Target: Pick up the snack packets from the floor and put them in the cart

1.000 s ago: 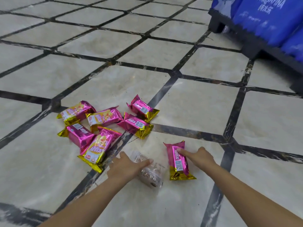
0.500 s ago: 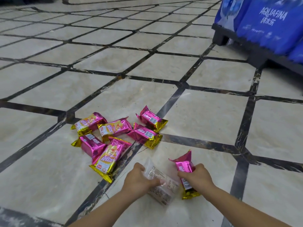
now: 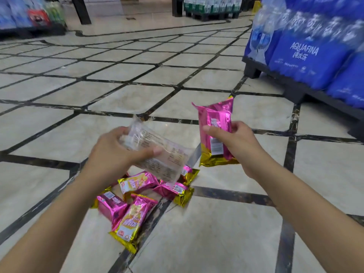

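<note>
The left hand grips a clear packet in the air, with the thumb across its front and the fingers curled behind. At 3 o'clock from it, the right hand pinches a pink packet upright, gold end down. Below both, at 6 o'clock, more pink packets lie heaped on the tiled floor. Far off at 2 o'clock, blue water packs sit on a dark pallet.

The left hand and right hand are bare, as are the left forearm and right forearm behind them. The left thumb's nail is short and plain.
</note>
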Demonstrator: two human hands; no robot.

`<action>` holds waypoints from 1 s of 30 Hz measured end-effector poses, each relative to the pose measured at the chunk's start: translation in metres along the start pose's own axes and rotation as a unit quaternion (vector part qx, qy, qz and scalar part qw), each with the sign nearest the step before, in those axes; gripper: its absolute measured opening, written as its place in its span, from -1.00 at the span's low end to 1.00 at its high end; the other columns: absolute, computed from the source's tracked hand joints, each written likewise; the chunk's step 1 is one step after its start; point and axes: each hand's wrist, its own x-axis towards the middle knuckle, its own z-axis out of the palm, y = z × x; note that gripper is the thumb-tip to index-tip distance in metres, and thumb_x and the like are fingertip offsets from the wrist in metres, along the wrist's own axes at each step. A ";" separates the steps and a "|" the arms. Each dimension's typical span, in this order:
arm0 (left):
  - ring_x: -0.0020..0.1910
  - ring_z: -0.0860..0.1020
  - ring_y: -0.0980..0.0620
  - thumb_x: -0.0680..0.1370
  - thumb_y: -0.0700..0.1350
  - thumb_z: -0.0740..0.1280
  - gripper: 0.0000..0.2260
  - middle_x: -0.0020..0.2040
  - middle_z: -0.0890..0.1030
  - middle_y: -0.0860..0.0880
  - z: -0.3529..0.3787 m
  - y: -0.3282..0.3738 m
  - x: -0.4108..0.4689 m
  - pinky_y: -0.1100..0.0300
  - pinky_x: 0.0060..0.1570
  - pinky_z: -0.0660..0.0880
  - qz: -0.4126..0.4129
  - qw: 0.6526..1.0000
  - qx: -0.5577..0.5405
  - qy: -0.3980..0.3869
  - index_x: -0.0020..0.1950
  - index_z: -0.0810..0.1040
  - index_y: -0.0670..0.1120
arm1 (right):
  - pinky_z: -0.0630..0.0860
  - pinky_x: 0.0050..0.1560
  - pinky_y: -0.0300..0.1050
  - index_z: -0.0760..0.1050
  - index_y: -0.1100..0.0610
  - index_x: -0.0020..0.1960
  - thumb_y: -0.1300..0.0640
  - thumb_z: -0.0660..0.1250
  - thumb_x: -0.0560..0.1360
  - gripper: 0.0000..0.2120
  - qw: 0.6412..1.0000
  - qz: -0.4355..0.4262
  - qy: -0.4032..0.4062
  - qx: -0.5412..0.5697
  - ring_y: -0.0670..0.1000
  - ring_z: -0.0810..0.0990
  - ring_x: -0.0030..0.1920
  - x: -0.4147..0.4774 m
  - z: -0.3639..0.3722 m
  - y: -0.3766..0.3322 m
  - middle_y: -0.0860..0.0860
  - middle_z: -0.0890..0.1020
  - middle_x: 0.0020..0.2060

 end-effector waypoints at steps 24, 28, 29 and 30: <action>-0.16 0.63 0.17 -0.07 0.30 0.64 -0.12 -0.05 0.64 0.08 -0.240 0.482 -0.025 0.14 -0.18 0.54 0.066 0.997 -0.037 -0.017 0.15 0.47 0.01 | 0.59 -0.12 -0.19 0.40 -0.03 0.17 -0.22 0.50 0.30 -0.44 0.986 -0.042 0.027 -0.162 -0.12 0.61 -0.08 -0.115 -0.157 -0.471 -0.13 0.58 -0.06; -0.38 0.58 0.29 0.07 0.11 0.63 -0.40 -0.24 0.65 0.09 -0.292 0.563 -0.067 0.35 -0.37 0.45 0.065 0.995 -0.022 -0.067 -0.02 0.46 0.01 | 0.58 -0.15 -0.17 0.46 0.00 0.16 -0.20 0.52 0.28 -0.45 0.993 -0.011 0.038 -0.110 -0.08 0.65 -0.10 -0.171 -0.184 -0.540 -0.09 0.64 -0.06; -0.41 0.57 0.30 0.08 0.09 0.62 -0.42 -0.28 0.66 0.11 -0.305 0.580 -0.076 0.40 -0.42 0.40 0.062 0.995 -0.023 -0.073 -0.03 0.45 0.00 | 0.57 -0.20 -0.21 0.46 0.01 0.16 -0.20 0.52 0.28 -0.45 0.994 -0.004 0.043 -0.096 -0.09 0.66 -0.12 -0.185 -0.190 -0.556 -0.09 0.64 -0.07; -0.41 0.57 0.29 0.06 0.10 0.61 -0.40 -0.29 0.67 0.16 -0.317 0.594 -0.085 0.42 -0.44 0.40 0.058 0.995 -0.030 -0.078 -0.03 0.44 -0.01 | 0.54 -0.25 -0.26 0.46 0.00 0.16 -0.18 0.52 0.30 -0.47 0.995 0.001 0.050 -0.086 -0.11 0.65 -0.14 -0.197 -0.195 -0.571 -0.10 0.64 -0.08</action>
